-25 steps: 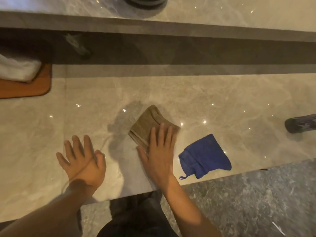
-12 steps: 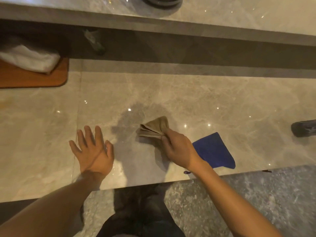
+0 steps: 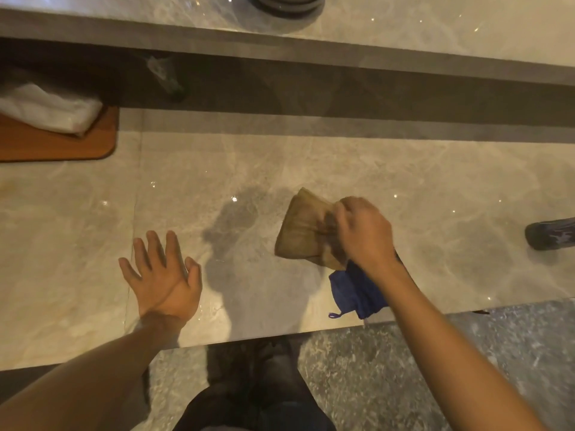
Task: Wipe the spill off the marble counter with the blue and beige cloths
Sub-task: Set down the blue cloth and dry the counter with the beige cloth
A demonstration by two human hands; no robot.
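Head view: the right hand [image 3: 362, 233] is clenched on one bunched edge of the beige cloth [image 3: 303, 233], whose free part fans out toward the left hand [image 3: 163, 275]. That left hand lies released, fingers spread flat on the marble table [image 3: 435, 181]. The blue cloth [image 3: 354, 292] lies under the right wrist, near the table's front edge.

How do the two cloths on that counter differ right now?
The beige cloth is bunched in the right hand; the blue cloth lies loose, held by no hand, partly hidden under that forearm. The beige cloth sits farther in on the marble counter; the blue cloth lies at its near edge and shows a small loop. Both are small soft cloths.
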